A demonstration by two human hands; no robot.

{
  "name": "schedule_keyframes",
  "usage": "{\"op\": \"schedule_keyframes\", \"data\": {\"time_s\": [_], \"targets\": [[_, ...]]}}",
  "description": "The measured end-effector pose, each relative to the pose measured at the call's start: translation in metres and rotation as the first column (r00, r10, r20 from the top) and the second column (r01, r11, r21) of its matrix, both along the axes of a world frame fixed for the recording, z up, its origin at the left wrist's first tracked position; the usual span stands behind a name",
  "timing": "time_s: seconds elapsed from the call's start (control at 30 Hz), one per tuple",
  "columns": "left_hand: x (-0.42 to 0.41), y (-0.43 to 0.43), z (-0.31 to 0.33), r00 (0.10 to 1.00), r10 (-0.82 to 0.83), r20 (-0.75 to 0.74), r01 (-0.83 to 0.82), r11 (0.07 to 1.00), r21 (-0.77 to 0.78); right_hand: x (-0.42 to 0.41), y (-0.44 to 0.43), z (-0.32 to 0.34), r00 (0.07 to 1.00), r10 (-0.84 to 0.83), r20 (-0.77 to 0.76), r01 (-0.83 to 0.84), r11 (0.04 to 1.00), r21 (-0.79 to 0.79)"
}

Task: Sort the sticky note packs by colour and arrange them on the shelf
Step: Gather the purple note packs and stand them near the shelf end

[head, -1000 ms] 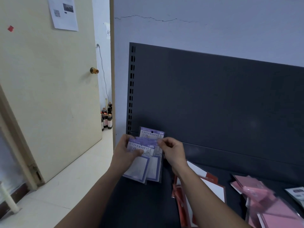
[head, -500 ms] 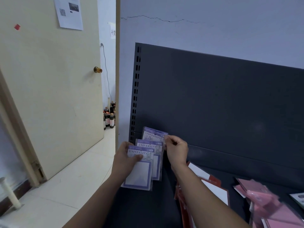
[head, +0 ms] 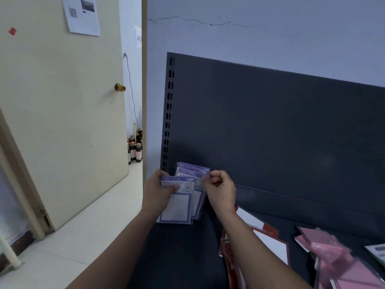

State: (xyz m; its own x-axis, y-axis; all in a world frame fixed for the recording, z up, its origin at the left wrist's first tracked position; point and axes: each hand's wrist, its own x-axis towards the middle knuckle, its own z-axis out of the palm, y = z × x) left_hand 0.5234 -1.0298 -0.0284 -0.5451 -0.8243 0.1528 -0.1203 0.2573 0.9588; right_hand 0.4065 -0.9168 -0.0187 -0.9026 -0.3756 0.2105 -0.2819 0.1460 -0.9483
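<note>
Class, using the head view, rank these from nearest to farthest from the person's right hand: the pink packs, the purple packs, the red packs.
1. purple packs: pinched by the right hand, leftmost.
2. red packs: lying beside the right forearm.
3. pink packs: far right.

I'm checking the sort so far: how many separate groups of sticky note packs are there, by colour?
Purple packs: 1 group, held by the left hand and right hand.
Red packs: 1 group on the shelf.
Pink packs: 1 group on the shelf.
Pale pack at right edge: 1, colour unclear.
Total: 4 groups.
</note>
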Motion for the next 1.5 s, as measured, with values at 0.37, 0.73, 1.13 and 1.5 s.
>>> {"op": "schedule_keyframes", "data": {"time_s": [0.37,0.73,1.13,1.5], "targets": [[-0.019,-0.002,0.005,0.999,0.004,-0.040,-0.013,0.977,-0.215,0.000,-0.005,0.001,0.988,-0.010,-0.157,0.008,1.000,-0.011],[-0.013,-0.003,-0.036,0.977,-0.114,0.183,0.115,0.993,0.002,0.019,-0.005,-0.035,0.998,0.037,0.047,-0.048,0.959,0.280],[0.003,0.000,-0.038,0.969,-0.050,0.243,0.076,0.992,-0.097,0.034,0.002,-0.041,0.976,0.181,-0.121,-0.112,0.895,0.431],[0.003,-0.002,-0.037,0.907,-0.042,0.419,0.168,0.948,-0.269,0.035,-0.007,-0.047,0.980,0.113,-0.165,-0.020,0.877,0.480]]}}
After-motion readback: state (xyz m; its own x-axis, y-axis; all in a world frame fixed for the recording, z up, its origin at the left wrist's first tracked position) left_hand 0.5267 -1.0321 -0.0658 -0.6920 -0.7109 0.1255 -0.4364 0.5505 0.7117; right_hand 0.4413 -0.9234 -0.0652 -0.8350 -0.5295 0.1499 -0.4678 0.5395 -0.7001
